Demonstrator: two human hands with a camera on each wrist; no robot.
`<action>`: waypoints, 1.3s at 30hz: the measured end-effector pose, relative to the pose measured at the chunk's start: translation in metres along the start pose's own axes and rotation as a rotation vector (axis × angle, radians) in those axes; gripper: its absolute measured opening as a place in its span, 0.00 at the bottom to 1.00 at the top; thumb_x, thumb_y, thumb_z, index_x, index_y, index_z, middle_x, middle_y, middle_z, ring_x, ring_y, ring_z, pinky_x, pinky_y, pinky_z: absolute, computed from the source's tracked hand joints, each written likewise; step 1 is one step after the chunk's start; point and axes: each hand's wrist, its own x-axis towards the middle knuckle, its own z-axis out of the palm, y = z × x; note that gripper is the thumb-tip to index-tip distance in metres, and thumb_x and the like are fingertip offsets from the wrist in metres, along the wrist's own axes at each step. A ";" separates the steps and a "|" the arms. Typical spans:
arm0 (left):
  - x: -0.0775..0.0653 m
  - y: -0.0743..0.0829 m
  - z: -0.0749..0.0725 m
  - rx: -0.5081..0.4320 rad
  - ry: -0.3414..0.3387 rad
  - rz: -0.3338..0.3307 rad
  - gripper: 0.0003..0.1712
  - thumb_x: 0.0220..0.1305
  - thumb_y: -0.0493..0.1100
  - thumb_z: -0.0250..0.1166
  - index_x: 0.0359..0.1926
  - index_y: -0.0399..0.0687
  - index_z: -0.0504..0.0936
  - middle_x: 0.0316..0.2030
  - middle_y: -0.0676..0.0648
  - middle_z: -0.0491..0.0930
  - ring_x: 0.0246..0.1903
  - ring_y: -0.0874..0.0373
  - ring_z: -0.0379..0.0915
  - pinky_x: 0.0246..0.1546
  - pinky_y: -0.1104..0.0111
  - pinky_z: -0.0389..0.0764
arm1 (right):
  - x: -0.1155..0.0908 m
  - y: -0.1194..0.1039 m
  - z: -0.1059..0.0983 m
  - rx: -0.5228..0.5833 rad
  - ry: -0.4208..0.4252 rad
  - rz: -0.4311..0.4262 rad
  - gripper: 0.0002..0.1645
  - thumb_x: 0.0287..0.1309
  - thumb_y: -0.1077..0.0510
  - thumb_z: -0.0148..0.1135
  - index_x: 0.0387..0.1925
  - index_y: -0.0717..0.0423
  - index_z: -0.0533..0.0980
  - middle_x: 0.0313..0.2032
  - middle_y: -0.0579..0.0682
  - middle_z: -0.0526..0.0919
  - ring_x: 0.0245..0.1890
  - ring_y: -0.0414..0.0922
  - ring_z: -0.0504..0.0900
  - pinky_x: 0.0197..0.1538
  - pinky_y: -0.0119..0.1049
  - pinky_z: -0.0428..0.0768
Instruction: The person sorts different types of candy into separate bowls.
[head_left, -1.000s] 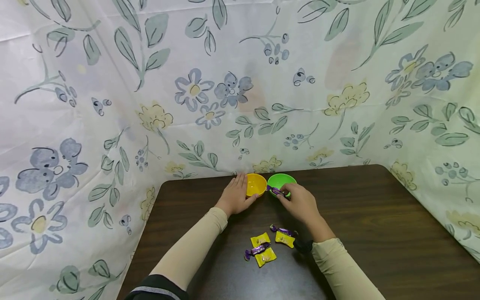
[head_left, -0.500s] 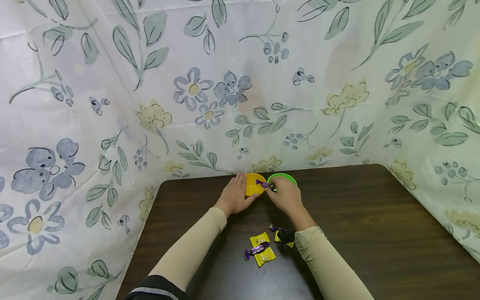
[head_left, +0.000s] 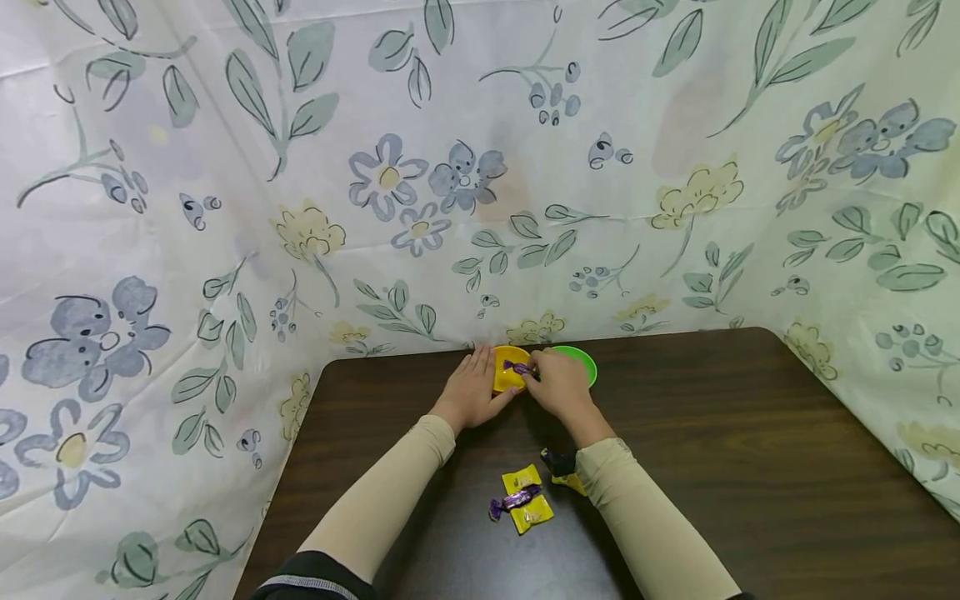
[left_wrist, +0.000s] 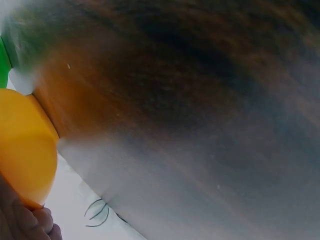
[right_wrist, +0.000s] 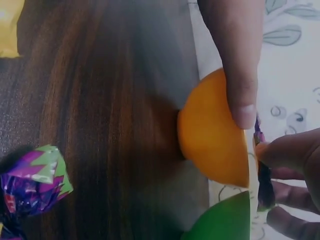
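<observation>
A yellow bowl stands at the table's back edge, with a green bowl to its right. My left hand lies along the yellow bowl's left side with straight fingers, its thumb against the near outer wall. My right hand pinches a purple twist-wrapped candy over the yellow bowl's opening and hides much of the green one. In the right wrist view the pinched candy is right at the bowl's rim, between thumb and fingers.
Nearer on the dark wooden table lie a purple candy and yellow-wrapped candies. More candies lie partly hidden under the right forearm, among them a yellow one. Floral cloth hangs behind and beside the table.
My right hand has moved left with the purple candy, from over the green bowl to over the yellow bowl. My left hand has stayed at the yellow bowl.
</observation>
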 end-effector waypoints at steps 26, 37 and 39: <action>0.000 0.004 -0.003 -0.016 0.002 0.001 0.56 0.78 0.75 0.37 0.85 0.35 0.46 0.85 0.35 0.48 0.85 0.44 0.43 0.85 0.54 0.47 | -0.036 0.023 -0.037 0.129 -0.008 -0.116 0.13 0.64 0.50 0.74 0.47 0.51 0.88 0.45 0.49 0.87 0.44 0.50 0.86 0.49 0.52 0.87; -0.001 0.002 -0.002 0.008 0.009 -0.001 0.57 0.77 0.76 0.35 0.84 0.34 0.48 0.84 0.35 0.50 0.85 0.43 0.45 0.85 0.53 0.50 | -0.075 0.040 -0.049 0.203 -0.099 -0.172 0.13 0.63 0.53 0.76 0.47 0.52 0.87 0.42 0.47 0.87 0.41 0.44 0.85 0.46 0.46 0.85; -0.001 0.002 -0.001 0.017 0.009 0.002 0.58 0.77 0.77 0.34 0.84 0.33 0.48 0.84 0.34 0.50 0.85 0.43 0.45 0.85 0.53 0.50 | -0.082 0.042 -0.050 0.235 -0.121 -0.175 0.12 0.63 0.53 0.75 0.47 0.52 0.87 0.43 0.46 0.87 0.42 0.44 0.86 0.47 0.46 0.86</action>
